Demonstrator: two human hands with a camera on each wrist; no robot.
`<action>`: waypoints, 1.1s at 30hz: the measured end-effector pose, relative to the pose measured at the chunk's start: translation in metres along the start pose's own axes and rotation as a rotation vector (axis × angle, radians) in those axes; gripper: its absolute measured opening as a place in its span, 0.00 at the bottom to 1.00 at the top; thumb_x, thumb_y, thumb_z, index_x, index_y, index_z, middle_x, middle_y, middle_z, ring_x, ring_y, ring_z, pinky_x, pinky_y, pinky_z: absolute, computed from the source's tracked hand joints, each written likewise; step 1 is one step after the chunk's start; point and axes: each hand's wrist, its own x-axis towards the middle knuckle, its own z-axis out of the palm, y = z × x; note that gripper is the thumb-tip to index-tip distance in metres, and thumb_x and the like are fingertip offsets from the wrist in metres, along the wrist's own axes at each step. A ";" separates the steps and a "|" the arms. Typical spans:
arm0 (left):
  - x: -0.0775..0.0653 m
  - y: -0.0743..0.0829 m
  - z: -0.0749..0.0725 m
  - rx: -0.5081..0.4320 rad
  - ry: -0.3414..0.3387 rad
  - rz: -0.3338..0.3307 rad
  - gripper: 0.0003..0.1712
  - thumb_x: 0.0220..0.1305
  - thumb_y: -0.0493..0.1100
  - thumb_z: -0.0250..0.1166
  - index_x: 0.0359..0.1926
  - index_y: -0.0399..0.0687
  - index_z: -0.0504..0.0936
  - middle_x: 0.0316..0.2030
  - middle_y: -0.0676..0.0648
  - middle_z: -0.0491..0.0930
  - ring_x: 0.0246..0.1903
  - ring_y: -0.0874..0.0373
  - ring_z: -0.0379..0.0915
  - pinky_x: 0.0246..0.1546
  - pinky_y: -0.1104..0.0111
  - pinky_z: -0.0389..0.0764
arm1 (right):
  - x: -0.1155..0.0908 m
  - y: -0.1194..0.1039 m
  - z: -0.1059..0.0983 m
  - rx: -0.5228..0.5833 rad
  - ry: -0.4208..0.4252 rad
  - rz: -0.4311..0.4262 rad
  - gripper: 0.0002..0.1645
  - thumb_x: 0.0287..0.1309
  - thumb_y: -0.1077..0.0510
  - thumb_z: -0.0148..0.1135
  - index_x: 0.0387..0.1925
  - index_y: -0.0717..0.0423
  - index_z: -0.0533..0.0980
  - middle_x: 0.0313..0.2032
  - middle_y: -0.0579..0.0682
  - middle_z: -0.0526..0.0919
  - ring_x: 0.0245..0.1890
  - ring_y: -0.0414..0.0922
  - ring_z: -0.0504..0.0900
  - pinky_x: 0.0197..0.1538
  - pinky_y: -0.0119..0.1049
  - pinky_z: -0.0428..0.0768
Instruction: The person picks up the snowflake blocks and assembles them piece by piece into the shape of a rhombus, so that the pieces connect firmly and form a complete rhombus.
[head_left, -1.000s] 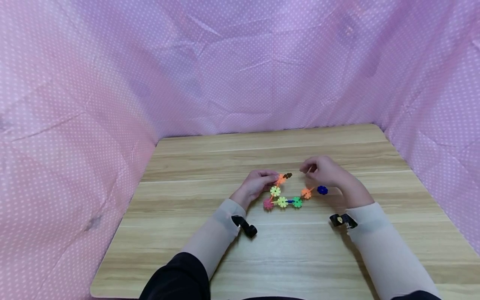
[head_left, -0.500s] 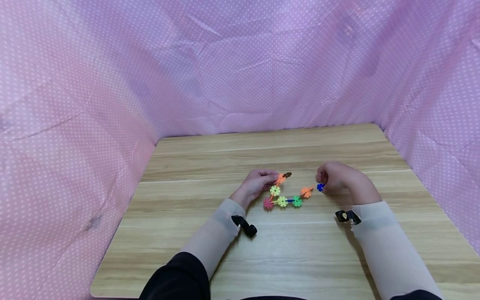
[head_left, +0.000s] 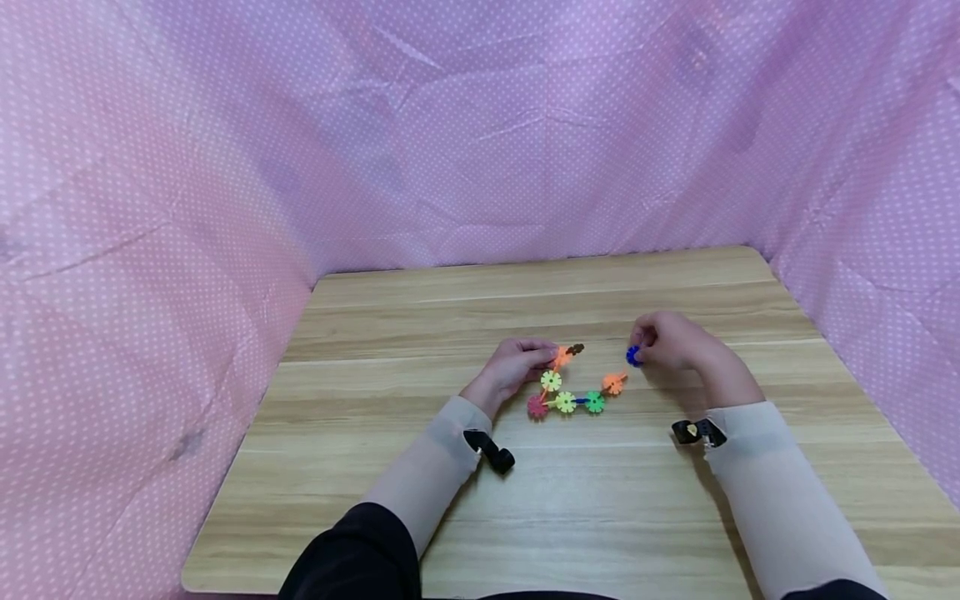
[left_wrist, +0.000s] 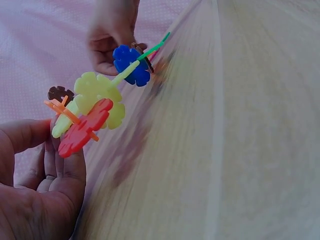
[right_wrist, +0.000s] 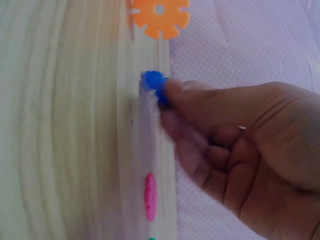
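A chain of interlocking flower-shaped plastic discs stretches between both hands in a bent line. My left hand (head_left: 517, 368) pinches its far end at an orange disc (head_left: 562, 358), beside a small brown disc (head_left: 576, 349). From there the chain runs through a yellow disc (head_left: 551, 381), a pinkish-red disc (head_left: 537, 407), a second yellow disc (head_left: 566, 402), a blue disc (left_wrist: 131, 65) turned edge-on from above, a green disc (head_left: 594, 402) and an orange disc (head_left: 614, 383). My right hand (head_left: 671, 342) pinches a separate blue disc (right_wrist: 154, 80) between thumb and fingertips, a little beyond that orange end.
The wooden table (head_left: 390, 333) lies under both hands, with a pink dotted curtain (head_left: 480, 150) around its back and sides. In the right wrist view, a pink disc (right_wrist: 151, 197) stands out edge-on, with a green sliver (right_wrist: 153, 239) below it.
My right hand has moved to the right, pinched the blue disc that lay near the orange end, and brought it slightly farther away. My left hand and the chain stay almost still.
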 end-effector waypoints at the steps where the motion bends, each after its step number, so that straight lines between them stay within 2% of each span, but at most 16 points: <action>1: 0.000 0.000 0.000 0.000 0.000 0.001 0.10 0.70 0.35 0.70 0.50 0.38 0.89 0.40 0.48 0.88 0.38 0.60 0.84 0.41 0.69 0.86 | 0.001 0.000 0.000 0.025 0.025 -0.004 0.07 0.61 0.69 0.70 0.41 0.60 0.83 0.33 0.51 0.82 0.33 0.47 0.78 0.36 0.38 0.78; 5: 0.000 0.000 0.000 0.011 0.003 0.006 0.10 0.71 0.35 0.69 0.50 0.37 0.89 0.40 0.48 0.88 0.38 0.60 0.84 0.40 0.69 0.86 | 0.003 -0.002 0.000 0.163 0.054 0.015 0.11 0.64 0.65 0.71 0.47 0.65 0.84 0.34 0.52 0.86 0.33 0.47 0.82 0.36 0.38 0.83; 11: 0.000 -0.001 0.000 0.014 0.009 0.003 0.11 0.71 0.36 0.70 0.51 0.36 0.88 0.39 0.48 0.88 0.37 0.60 0.84 0.39 0.70 0.85 | 0.006 -0.007 0.004 0.327 0.011 0.049 0.15 0.70 0.59 0.68 0.51 0.66 0.83 0.40 0.60 0.89 0.40 0.55 0.88 0.43 0.46 0.89; 15: 0.001 -0.001 0.000 0.016 0.007 0.005 0.11 0.71 0.36 0.70 0.50 0.36 0.88 0.39 0.48 0.88 0.37 0.60 0.84 0.39 0.70 0.85 | 0.009 -0.011 0.009 0.412 -0.005 0.037 0.16 0.72 0.60 0.67 0.52 0.70 0.81 0.42 0.65 0.88 0.41 0.59 0.89 0.45 0.47 0.89; 24: 0.001 -0.002 0.000 0.025 0.007 -0.004 0.10 0.70 0.36 0.70 0.50 0.37 0.89 0.40 0.48 0.88 0.37 0.60 0.84 0.40 0.69 0.86 | 0.013 -0.017 0.018 0.470 -0.020 0.031 0.16 0.71 0.59 0.67 0.52 0.69 0.82 0.41 0.66 0.88 0.42 0.60 0.88 0.44 0.43 0.89; 33: 0.001 -0.002 0.000 0.019 0.000 0.011 0.11 0.70 0.35 0.70 0.50 0.35 0.88 0.39 0.48 0.88 0.36 0.60 0.84 0.40 0.69 0.86 | 0.015 -0.020 0.023 0.513 -0.021 0.030 0.16 0.71 0.59 0.67 0.52 0.69 0.82 0.42 0.66 0.87 0.43 0.59 0.87 0.49 0.49 0.88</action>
